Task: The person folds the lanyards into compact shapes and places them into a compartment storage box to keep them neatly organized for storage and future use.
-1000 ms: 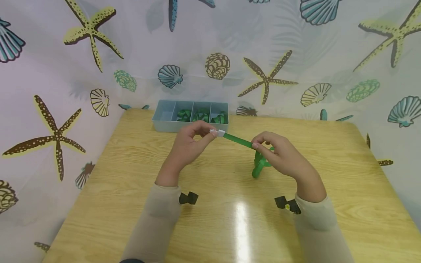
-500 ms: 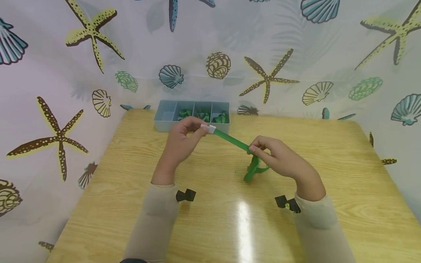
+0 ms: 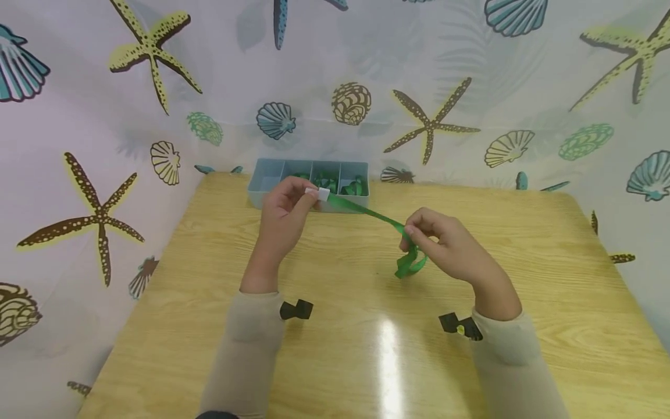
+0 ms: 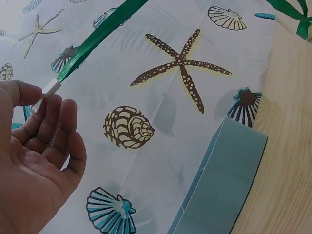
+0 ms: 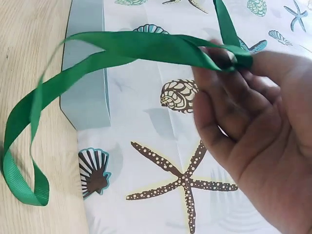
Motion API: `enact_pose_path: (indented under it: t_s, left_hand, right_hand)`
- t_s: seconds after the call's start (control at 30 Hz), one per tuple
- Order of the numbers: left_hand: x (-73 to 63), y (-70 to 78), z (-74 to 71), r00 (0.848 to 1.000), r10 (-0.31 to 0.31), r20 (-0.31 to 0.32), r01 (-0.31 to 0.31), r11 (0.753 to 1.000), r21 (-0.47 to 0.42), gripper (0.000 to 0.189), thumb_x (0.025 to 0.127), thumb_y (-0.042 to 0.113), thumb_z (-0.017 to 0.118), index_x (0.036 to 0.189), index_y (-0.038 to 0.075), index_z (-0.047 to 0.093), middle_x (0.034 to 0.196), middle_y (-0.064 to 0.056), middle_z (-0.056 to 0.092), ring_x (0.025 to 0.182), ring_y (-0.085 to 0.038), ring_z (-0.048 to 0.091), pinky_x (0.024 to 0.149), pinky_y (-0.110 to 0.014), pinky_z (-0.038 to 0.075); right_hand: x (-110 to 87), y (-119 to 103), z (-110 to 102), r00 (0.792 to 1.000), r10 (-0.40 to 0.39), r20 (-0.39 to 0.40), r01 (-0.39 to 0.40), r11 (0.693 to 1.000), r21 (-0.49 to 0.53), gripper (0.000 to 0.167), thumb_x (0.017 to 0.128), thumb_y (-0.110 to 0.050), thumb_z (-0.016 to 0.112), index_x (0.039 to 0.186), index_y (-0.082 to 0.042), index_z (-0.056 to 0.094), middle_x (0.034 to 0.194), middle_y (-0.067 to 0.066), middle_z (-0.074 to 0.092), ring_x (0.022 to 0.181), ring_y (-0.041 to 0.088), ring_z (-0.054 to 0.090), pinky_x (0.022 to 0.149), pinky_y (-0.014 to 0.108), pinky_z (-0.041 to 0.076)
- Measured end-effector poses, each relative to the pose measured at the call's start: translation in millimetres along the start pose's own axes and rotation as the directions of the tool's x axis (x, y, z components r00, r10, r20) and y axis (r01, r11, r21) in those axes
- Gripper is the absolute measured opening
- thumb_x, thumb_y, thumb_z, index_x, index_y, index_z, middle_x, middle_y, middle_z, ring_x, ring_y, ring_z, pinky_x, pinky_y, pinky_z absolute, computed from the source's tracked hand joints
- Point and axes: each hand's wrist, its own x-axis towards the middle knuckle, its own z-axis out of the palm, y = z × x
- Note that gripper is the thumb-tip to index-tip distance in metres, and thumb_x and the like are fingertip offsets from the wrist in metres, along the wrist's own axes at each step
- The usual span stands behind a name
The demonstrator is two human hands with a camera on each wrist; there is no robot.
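A green ribbon (image 3: 366, 210) runs between my two hands above the table, with a white clip-like end piece (image 3: 323, 194) at its left end. My left hand (image 3: 285, 218) pinches that white piece between thumb and forefinger; in the left wrist view the piece (image 4: 51, 87) meets the ribbon (image 4: 92, 41). Lower and to the right, my right hand (image 3: 445, 244) pinches the ribbon between thumb and fingers. From there the loose part hangs in curled loops, which the right wrist view shows as a long twisted ribbon (image 5: 53, 80).
A light blue box (image 3: 264, 174) with several compartments stands at the back of the wooden table (image 3: 340, 279). Green ribbons (image 3: 355, 186) lie in its compartments, except the leftmost. A cloth (image 3: 314, 52) printed with shells and starfish hangs behind and beside the table.
My left hand has moved left and slightly up with the white piece, so a longer stretch of ribbon spans between the hands. The right hand has stayed nearly in place; the hanging loops have shifted.
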Motion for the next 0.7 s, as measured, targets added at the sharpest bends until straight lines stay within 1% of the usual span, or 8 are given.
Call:
enact_pose_path:
  t_s: [0.13, 0.23, 0.33, 0.4, 0.47, 0.53, 0.67, 0.7]
  left_hand:
    - [0.9, 1.0, 2.3, 1.000, 0.006, -0.001, -0.006, 0.998, -0.061, 0.007, 0.107, 0.006, 0.058, 0.105, 0.003, 0.064, 0.092, -0.001, 0.072, 0.084, -0.026, 0.075, 0.091, -0.035, 0.062]
    - [1.1, 2.7, 2.1, 1.000, 0.015, -0.009, -0.016, 0.996, -0.087, 0.008, 0.107, 0.005, 0.057, 0.106, 0.001, 0.064, 0.085, -0.009, 0.076, 0.082, -0.031, 0.078, 0.094, -0.039, 0.063]
    - [1.6, 7.3, 1.1, 0.999, 0.010, -0.040, -0.014, 0.995, -0.095, 0.008, 0.106, 0.005, 0.059, 0.105, -0.001, 0.065, 0.082, -0.010, 0.078, 0.079, -0.037, 0.079, 0.093, -0.043, 0.064]
    - [2.5, 11.8, -0.1, 0.997, -0.002, -0.073, -0.004, 0.996, -0.084, 0.008, 0.106, 0.005, 0.061, 0.104, 0.000, 0.066, 0.080, -0.007, 0.079, 0.076, -0.032, 0.080, 0.090, -0.042, 0.065]
    - [3.4, 16.2, -1.9, 0.995, -0.006, -0.102, -0.001, 0.998, -0.070, 0.008, 0.105, 0.006, 0.061, 0.103, 0.001, 0.067, 0.079, 0.000, 0.079, 0.074, -0.030, 0.080, 0.085, -0.040, 0.066]
    - [4.3, 19.2, -3.5, 0.993, -0.002, -0.116, -0.004, 0.998, -0.056, 0.008, 0.105, 0.007, 0.062, 0.104, 0.002, 0.068, 0.078, 0.001, 0.079, 0.072, -0.022, 0.080, 0.082, -0.037, 0.066]
    - [6.4, 23.7, -5.8, 0.994, 0.021, -0.111, -0.026, 0.999, -0.043, 0.009, 0.106, 0.010, 0.061, 0.105, 0.004, 0.068, 0.077, -0.002, 0.078, 0.071, -0.019, 0.080, 0.077, -0.033, 0.064]
    - [6.7, 24.8, -6.5, 0.993, 0.025, -0.111, -0.030, 0.999, -0.037, 0.010, 0.106, 0.010, 0.061, 0.105, 0.004, 0.068, 0.078, -0.002, 0.078, 0.072, -0.019, 0.080, 0.071, -0.029, 0.061]
  right_hand:
    - [2.5, 1, 2, 0.987, -0.035, -0.157, 0.030, 0.999, -0.034, 0.013, 0.111, -0.011, 0.056, 0.112, -0.006, 0.068, 0.091, 0.003, 0.075, 0.089, 0.012, 0.072, 0.079, 0.026, 0.055]
    - [3.4, 0, 3, 0.981, -0.032, -0.193, 0.024, 0.999, -0.044, 0.023, 0.110, -0.009, 0.057, 0.130, -0.009, 0.069, 0.093, 0.004, 0.075, 0.091, 0.012, 0.073, 0.082, 0.023, 0.053]
    - [3.1, -3, 1, 0.985, -0.038, -0.166, 0.033, 0.999, -0.031, 0.039, 0.110, -0.008, 0.057, 0.149, -0.014, 0.059, 0.095, 0.005, 0.074, 0.092, 0.009, 0.073, 0.079, 0.024, 0.050]
    - [2.2, -5, -1, 0.992, -0.040, -0.120, 0.039, 0.999, -0.009, 0.045, 0.110, -0.007, 0.057, 0.155, -0.016, 0.053, 0.098, 0.005, 0.073, 0.093, 0.008, 0.072, 0.078, 0.025, 0.051]
    - [0.4, -6, -4, 0.996, -0.040, -0.076, 0.040, 0.999, -0.002, 0.046, 0.111, -0.008, 0.056, 0.156, -0.017, 0.051, 0.101, 0.005, 0.073, 0.096, 0.007, 0.072, 0.078, 0.026, 0.052]
    - [-2.2, -5, -6, 0.998, -0.031, -0.046, 0.031, 1.000, 0.000, 0.045, 0.111, -0.008, 0.055, 0.155, -0.016, 0.051, 0.104, 0.007, 0.073, 0.099, 0.010, 0.072, 0.082, 0.025, 0.054]
    - [-8.7, -1, -10, 0.999, -0.017, -0.045, 0.016, 0.999, -0.034, 0.040, 0.111, -0.008, 0.055, 0.150, -0.015, 0.055, 0.108, 0.007, 0.073, 0.102, 0.014, 0.073, 0.085, 0.023, 0.055]
    - [-10.0, 0, -11, 0.999, -0.017, -0.048, 0.015, 0.999, -0.041, 0.039, 0.110, -0.007, 0.055, 0.149, -0.014, 0.056, 0.110, 0.007, 0.073, 0.103, 0.014, 0.072, 0.086, 0.022, 0.056]
